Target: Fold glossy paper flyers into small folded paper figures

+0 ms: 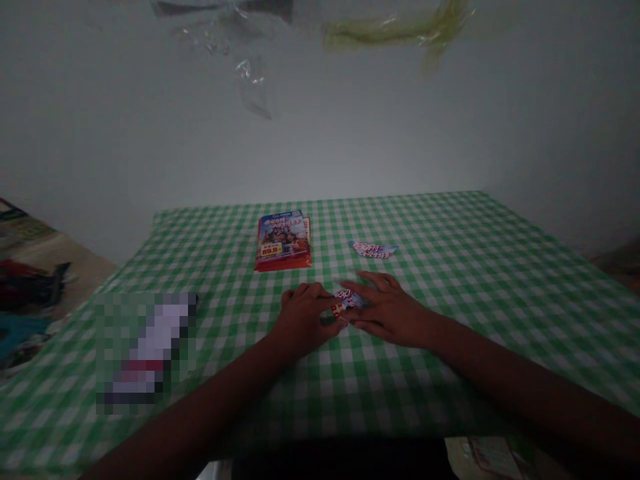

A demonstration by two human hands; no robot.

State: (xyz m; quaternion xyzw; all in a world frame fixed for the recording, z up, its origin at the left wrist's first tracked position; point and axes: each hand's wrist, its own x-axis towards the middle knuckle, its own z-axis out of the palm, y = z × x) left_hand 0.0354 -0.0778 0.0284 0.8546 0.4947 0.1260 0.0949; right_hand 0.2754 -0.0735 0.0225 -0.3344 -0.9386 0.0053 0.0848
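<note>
A small folded paper leaflet (pixel 354 300), printed in blue, white and red, lies on the table between my hands. My left hand (pixel 305 317) has its fingers curled, with thumb and index finger closed on the leaflet's left edge. From the other side my right hand (pixel 393 310) reaches over it, fingers spread and fingertips touching the paper; they cover part of it. Just beyond my right hand lies a folded paper piece (pixel 373 250) with similar lettering. Farther back to the left sits a stack of printed leaflets (pixel 283 241), the top one showing people and a price.
A green-and-white checked cloth (pixel 475 267) covers the table. At the left lies a blurred-out, phone-like object (pixel 155 343). Behind the table rises a pale wall (pixel 320 133) with tape and plastic scraps. Various items (pixel 30 287) are piled beyond the left edge.
</note>
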